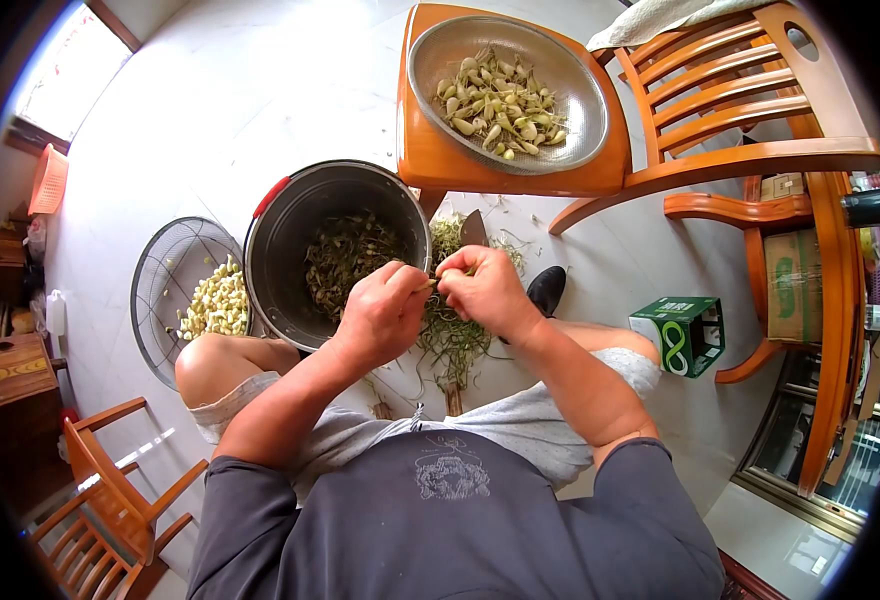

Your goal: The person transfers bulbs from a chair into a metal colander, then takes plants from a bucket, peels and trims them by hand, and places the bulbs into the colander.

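Note:
My left hand [384, 308] is closed in a pinch on a small pale-yellow bulb [427, 285] at the rim of a dark pot. My right hand [487, 290] pinches at the same spot from the other side, its fingertips meeting the bulb, mostly hidden by the fingers. Inside the pot [262, 275] lie brownish skins and stems. A wire basket [146, 290] to the left holds peeled whitish bulbs [218, 303]. Beneath my hands, green stringy trimmings [452, 345] cover the floor. Just beyond my right hand shows a broad knife blade [473, 229].
A metal strainer bowl [585, 110] of untrimmed bulbs [500, 100] rests on a wooden chair seat [415, 150]. A green box [676, 335] stands right of my knee. Another wooden chair [110, 490] is at lower left, a pink basket [49, 180] at far left.

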`<state>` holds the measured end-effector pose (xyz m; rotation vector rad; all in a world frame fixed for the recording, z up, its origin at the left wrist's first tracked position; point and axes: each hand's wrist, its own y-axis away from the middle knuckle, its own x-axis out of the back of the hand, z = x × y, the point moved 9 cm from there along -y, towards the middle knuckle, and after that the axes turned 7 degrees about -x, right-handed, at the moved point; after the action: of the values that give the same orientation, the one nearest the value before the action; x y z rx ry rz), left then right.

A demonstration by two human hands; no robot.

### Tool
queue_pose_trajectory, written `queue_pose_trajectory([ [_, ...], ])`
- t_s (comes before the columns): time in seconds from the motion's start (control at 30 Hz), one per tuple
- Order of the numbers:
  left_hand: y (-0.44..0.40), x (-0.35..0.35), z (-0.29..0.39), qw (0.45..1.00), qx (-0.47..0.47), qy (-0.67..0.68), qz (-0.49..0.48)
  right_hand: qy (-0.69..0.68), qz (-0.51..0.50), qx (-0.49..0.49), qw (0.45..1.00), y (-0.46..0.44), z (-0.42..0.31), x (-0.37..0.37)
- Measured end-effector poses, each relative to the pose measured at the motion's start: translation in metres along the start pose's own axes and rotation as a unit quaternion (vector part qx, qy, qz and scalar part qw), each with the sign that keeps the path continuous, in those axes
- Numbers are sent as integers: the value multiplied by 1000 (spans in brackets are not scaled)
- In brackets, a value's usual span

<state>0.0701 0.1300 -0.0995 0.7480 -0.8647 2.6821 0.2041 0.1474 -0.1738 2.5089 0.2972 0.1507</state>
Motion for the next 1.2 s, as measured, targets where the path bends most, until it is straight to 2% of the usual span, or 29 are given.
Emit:
queue_pose_trajectory([
  [0.07, -1, 12, -2, 998, 24, 32, 43, -12, 23, 0, 1000, -10, 7, 16],
  [0.1, 4, 12, -19, 987, 108, 105, 48, 42, 34, 35, 998, -11, 4, 22],
  [0.17, 7, 9, -44, 925, 241, 287, 60, 152, 51, 106, 981, -12, -3, 32],
  [0.2, 11, 5, -55, 885, 286, 363, 58, 239, 63, 161, 955, -8, -8, 33],
  [0.3, 19, -7, -76, 798, 352, 484, 67, 507, 67, 93, 854, -8, 3, 30],
  [0.33, 20, -9, -77, 779, 357, 511, 68, 516, 53, 48, 854, -7, 6, 32],
  [0.43, 23, -21, -75, 726, 373, 574, 71, 377, 72, 221, 896, 9, -23, 17],
  [0.53, 27, -32, -74, 693, 393, 599, 75, 232, 78, 263, 933, 26, -47, 7],
  [0.7, 34, -48, -65, 649, 411, 635, 73, 168, 49, 263, 949, 29, -54, -9],
  [0.77, 32, -47, -65, 665, 410, 619, 84, 166, 50, 253, 952, 28, -55, -9],
  [0.83, 24, -38, -62, 691, 422, 579, 94, 234, 57, 233, 942, 24, -49, -3],
  [0.87, 14, -34, -62, 723, 410, 551, 71, 267, 61, 221, 936, 22, -46, 0],
  [0.97, -48, -22, -48, 798, 378, 468, 32, 390, -30, 179, 903, 19, -27, -11],
  [1.0, -74, -24, -48, 825, 360, 435, 21, 428, -52, 206, 879, 23, -19, -16],
  [1.07, -127, -24, -39, 872, 347, 344, -44, 480, -114, 164, 854, 26, 0, -26],
  [1.1, -159, -16, -38, 933, 283, 214, -59, 505, -144, 144, 839, 31, 3, -30],
  [1.13, -179, -9, -32, 971, 215, 77, -73, 511, -141, 153, 834, 32, 3, -29],
  [1.2, -183, 14, -17, 984, 138, 114, 12, 514, -142, 166, 830, 33, 5, -29],
])
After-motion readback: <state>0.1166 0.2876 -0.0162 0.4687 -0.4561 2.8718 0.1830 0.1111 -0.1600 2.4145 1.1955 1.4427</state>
